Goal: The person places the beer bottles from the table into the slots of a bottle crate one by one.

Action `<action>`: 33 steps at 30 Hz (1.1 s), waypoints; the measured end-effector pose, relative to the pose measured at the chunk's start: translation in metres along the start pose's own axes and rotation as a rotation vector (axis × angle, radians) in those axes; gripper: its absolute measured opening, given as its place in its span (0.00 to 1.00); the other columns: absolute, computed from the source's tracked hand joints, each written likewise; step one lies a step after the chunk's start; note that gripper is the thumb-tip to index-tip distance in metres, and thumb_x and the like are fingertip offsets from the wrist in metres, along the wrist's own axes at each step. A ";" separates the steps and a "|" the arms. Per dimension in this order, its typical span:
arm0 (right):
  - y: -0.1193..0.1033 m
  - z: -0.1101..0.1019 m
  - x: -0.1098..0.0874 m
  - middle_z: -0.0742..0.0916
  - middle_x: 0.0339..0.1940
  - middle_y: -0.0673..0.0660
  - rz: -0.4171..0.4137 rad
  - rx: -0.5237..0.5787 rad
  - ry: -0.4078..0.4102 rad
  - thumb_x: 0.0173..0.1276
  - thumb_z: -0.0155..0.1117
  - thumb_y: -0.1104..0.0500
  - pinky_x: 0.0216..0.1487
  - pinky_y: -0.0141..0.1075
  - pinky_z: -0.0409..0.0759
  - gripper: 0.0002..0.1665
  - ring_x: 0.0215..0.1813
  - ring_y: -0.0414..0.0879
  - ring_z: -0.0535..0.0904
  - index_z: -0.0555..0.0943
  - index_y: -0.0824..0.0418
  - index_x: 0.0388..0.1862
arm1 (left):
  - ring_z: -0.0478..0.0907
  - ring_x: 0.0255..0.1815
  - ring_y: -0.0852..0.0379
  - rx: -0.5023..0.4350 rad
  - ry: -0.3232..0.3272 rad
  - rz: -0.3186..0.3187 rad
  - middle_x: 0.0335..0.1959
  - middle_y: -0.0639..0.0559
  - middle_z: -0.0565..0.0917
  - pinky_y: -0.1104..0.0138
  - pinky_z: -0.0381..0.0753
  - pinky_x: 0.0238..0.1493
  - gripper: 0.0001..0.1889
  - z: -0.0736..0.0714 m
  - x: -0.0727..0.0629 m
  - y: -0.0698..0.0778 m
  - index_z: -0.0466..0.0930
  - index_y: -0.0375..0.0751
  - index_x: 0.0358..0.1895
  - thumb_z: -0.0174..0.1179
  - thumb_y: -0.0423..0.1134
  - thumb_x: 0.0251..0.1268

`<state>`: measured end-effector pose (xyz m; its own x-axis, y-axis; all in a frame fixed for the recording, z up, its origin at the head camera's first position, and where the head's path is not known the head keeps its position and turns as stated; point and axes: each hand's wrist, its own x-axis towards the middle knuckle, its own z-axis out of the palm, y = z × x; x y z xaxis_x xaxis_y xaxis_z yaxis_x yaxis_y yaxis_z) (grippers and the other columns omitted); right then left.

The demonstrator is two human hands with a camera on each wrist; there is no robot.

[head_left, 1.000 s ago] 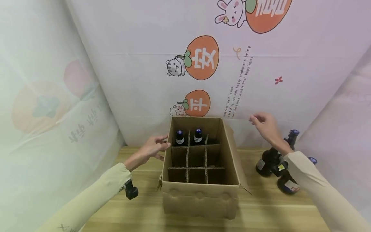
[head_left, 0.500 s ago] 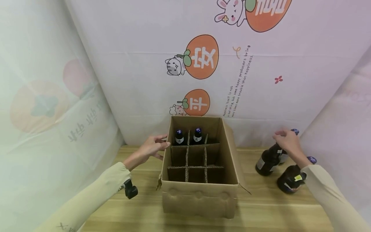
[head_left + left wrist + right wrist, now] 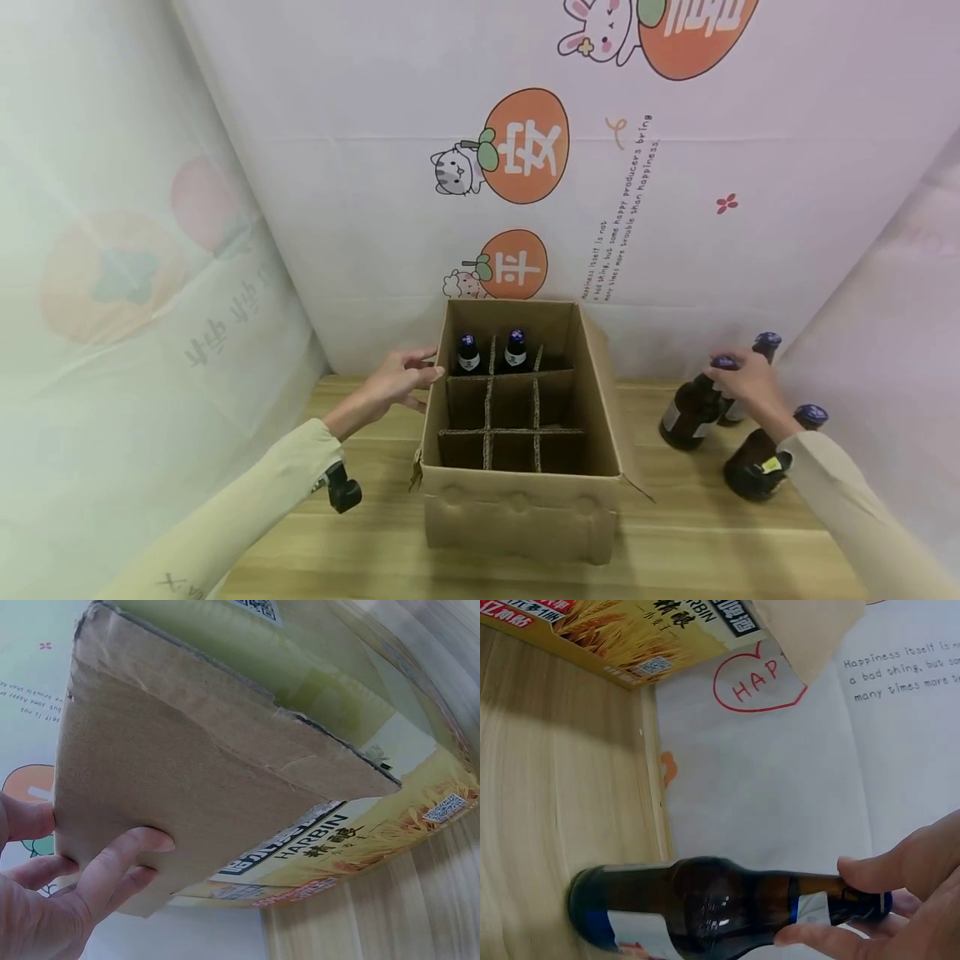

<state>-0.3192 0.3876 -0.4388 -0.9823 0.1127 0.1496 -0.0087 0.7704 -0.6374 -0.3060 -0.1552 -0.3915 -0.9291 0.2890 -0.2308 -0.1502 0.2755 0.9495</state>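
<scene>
A cardboard box (image 3: 517, 525) with dividers stands mid-table, two beer bottles with blue caps in its far row: the left bottle (image 3: 468, 357) and the middle bottle (image 3: 516, 350). My left hand (image 3: 397, 382) rests against the box's left side, thumb tip at the rim. In the left wrist view, its fingers (image 3: 127, 851) lie on the folded-down flap (image 3: 172, 750). On the right, my right hand (image 3: 746, 383) grips a brown beer bottle (image 3: 712, 904) by the neck, just below the cap. That bottle's base is at the tabletop.
Right of the box, another bottle (image 3: 767, 343) stands behind the gripped one, partly hidden by my hand. A third bottle (image 3: 753, 467) stands nearer, beside my sleeve. A printed white cloth (image 3: 375, 208) hangs behind and at both sides of the wooden table (image 3: 675, 558).
My right hand has moved right and down from beside the box to the bottles, and its fingers have closed around one bottle's neck. My left hand has stayed at the box.
</scene>
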 end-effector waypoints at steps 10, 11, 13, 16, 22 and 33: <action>-0.012 0.041 0.012 0.83 0.63 0.74 0.153 0.162 0.127 0.77 0.65 0.50 0.58 0.44 0.88 0.31 0.46 0.57 0.91 0.77 0.70 0.69 | 0.71 0.73 0.29 -0.013 -0.006 -0.008 0.76 0.28 0.68 0.53 0.94 0.47 0.34 -0.001 0.002 -0.001 0.57 0.36 0.82 0.58 0.34 0.78; -0.014 0.045 0.013 0.83 0.64 0.73 0.167 0.177 0.147 0.76 0.66 0.49 0.66 0.51 0.83 0.32 0.54 0.60 0.89 0.78 0.68 0.69 | 0.71 0.73 0.29 -0.013 -0.004 -0.009 0.75 0.28 0.69 0.53 0.94 0.47 0.34 -0.001 0.001 -0.001 0.57 0.36 0.82 0.58 0.35 0.78; -0.015 0.053 0.016 0.84 0.64 0.71 0.172 0.165 0.186 0.75 0.68 0.46 0.64 0.47 0.82 0.33 0.63 0.65 0.83 0.79 0.67 0.69 | 0.71 0.73 0.30 -0.012 0.000 -0.014 0.76 0.29 0.69 0.54 0.94 0.47 0.34 -0.001 0.001 0.001 0.58 0.36 0.82 0.58 0.35 0.78; -0.018 0.062 0.020 0.86 0.62 0.72 0.142 0.206 0.216 0.73 0.71 0.47 0.50 0.25 0.83 0.32 0.56 0.55 0.86 0.81 0.68 0.66 | 0.71 0.73 0.30 -0.010 0.002 -0.013 0.76 0.30 0.69 0.54 0.94 0.47 0.34 -0.001 0.000 0.001 0.58 0.37 0.82 0.58 0.35 0.78; -0.010 0.069 0.026 0.85 0.58 0.76 -0.048 0.289 0.134 0.75 0.69 0.55 0.38 0.13 0.76 0.27 0.40 0.21 0.75 0.80 0.74 0.63 | 0.72 0.73 0.30 -0.014 0.011 -0.019 0.76 0.30 0.69 0.55 0.94 0.46 0.34 0.000 0.000 -0.003 0.58 0.37 0.82 0.58 0.34 0.78; 0.013 0.062 0.024 0.83 0.66 0.73 -0.215 0.230 0.083 0.77 0.67 0.52 0.42 0.10 0.75 0.31 0.64 0.66 0.82 0.75 0.64 0.74 | 0.75 0.70 0.31 0.010 0.025 -0.019 0.74 0.29 0.71 0.55 0.94 0.45 0.33 0.001 0.002 0.000 0.59 0.36 0.81 0.59 0.34 0.78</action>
<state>-0.3543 0.3611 -0.4902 -0.9348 0.0210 0.3544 -0.2655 0.6215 -0.7370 -0.3072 -0.1535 -0.3922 -0.9344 0.2606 -0.2430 -0.1644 0.2899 0.9428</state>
